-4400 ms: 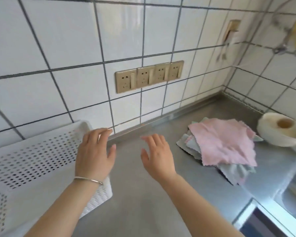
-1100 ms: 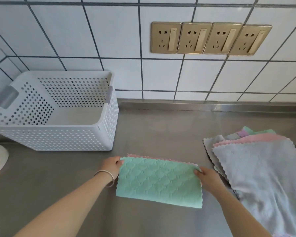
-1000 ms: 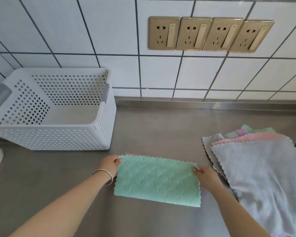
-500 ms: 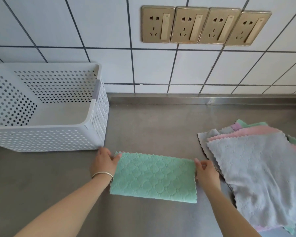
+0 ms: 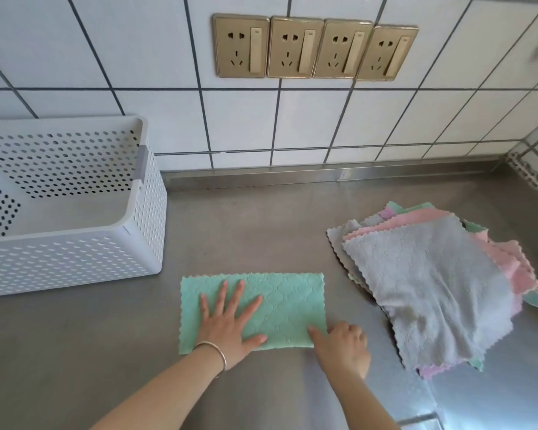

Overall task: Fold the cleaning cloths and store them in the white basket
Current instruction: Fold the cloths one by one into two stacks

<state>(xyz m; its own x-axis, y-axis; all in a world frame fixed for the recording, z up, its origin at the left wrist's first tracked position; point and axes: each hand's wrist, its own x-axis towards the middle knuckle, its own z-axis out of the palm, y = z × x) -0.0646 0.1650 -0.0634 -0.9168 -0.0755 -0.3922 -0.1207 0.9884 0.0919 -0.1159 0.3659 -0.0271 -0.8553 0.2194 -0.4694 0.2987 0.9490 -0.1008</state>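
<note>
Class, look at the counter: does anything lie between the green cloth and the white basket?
Nothing visible does. Only bare steel counter separates the green cloth from the white basket, whose top is open.

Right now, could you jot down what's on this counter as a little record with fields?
surface: steel counter
folding: green cloth, lying flat, a folded rectangle
left hand: flat on the cloth, fingers spread
right hand: fingers curled at the cloth's near right corner
pile: unfolded cloths, grey on top
white basket: no cloths visible inside
</note>
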